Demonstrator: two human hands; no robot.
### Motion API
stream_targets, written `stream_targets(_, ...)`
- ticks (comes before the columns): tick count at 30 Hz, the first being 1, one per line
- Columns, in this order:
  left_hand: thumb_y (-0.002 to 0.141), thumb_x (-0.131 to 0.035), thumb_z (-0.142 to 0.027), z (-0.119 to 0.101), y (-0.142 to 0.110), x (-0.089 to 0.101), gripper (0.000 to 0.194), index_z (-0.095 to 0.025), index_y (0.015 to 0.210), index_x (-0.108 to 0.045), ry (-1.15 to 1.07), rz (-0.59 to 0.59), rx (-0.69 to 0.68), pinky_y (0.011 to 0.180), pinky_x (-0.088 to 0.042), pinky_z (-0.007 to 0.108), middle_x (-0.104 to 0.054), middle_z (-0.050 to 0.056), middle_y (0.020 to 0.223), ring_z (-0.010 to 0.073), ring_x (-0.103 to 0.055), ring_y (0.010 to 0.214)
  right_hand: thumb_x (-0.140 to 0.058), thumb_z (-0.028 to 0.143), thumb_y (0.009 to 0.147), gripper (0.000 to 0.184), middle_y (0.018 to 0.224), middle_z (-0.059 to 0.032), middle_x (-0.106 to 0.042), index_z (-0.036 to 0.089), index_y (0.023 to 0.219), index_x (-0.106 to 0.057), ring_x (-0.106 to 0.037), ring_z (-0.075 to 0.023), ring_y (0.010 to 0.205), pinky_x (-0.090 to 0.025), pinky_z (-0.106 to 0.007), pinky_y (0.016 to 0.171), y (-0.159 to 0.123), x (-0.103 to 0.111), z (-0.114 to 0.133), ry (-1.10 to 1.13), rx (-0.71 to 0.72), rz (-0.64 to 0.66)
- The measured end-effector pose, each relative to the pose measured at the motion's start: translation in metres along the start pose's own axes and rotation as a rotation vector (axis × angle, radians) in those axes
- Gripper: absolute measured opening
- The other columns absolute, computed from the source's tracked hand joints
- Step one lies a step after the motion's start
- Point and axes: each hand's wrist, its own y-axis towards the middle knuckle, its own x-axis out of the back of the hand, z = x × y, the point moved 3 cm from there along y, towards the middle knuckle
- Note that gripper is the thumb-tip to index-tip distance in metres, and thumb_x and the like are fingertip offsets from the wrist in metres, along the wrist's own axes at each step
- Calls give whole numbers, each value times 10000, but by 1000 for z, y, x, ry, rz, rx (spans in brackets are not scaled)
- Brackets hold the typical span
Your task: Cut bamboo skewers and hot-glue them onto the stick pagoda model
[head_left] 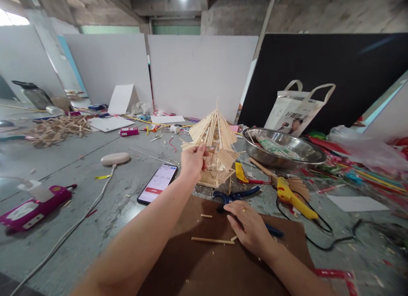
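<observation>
My left hand (193,162) is closed on a small pavilion model (215,130) built of thin wooden sticks, gripping it at the left below its pointed roof. The model stands upright, and my fingers hide part of its side. My right hand (251,226) lies palm down with bent fingers over blue-handled pliers (274,231); a handle shows at its right, while most of the tool is hidden. Just beyond the fingers is another blue handle (245,194). Short stick pieces (213,240) lie on the brown board (178,266), one beside my right thumb.
A phone (157,184) showing a timer lies left of the model. To the right are a yellow glue gun (295,198) with its black cord and a steel bowl (306,157) holding packets. A stick pile (60,130), white cable (68,232) and magenta power strip (38,209) are at left.
</observation>
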Motion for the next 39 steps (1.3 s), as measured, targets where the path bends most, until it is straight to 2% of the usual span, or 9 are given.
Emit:
stream_targets(16,761,-465,-269,0,3,-9,187,-135,634,-495,-89,46,79,246,-244,162,-552,-31,531,35,-366,242,-425,71,771,216,867,-46,-607,193,930,-507,-513,-156,841,-457,-335,761,5,-1,1,64,-6,24)
stream_targets(33,706,-533,-318,1,10,-9,195,-139,643,-489,-149,69,87,265,-253,169,-552,-26,521,42,-381,252,-431,78,761,206,838,-41,-624,199,893,-532,-548,-151,818,-467,-325,750,6,-2,2,44,2,13)
stream_targets(36,710,-529,-307,0,10,-9,182,-142,645,-490,-152,73,102,267,-255,167,-552,-30,521,41,-378,253,-417,97,767,229,848,-34,-627,243,908,-523,-568,-176,816,-478,-361,746,8,2,-2,36,-13,14)
stream_targets(39,710,-534,-295,-1,10,-8,172,-141,648,-488,-159,82,113,275,-256,161,-551,-31,515,37,-379,259,-427,135,773,231,864,-22,-632,293,916,-516,-577,-201,837,-476,-378,762,11,17,-17,-16,-86,-35)
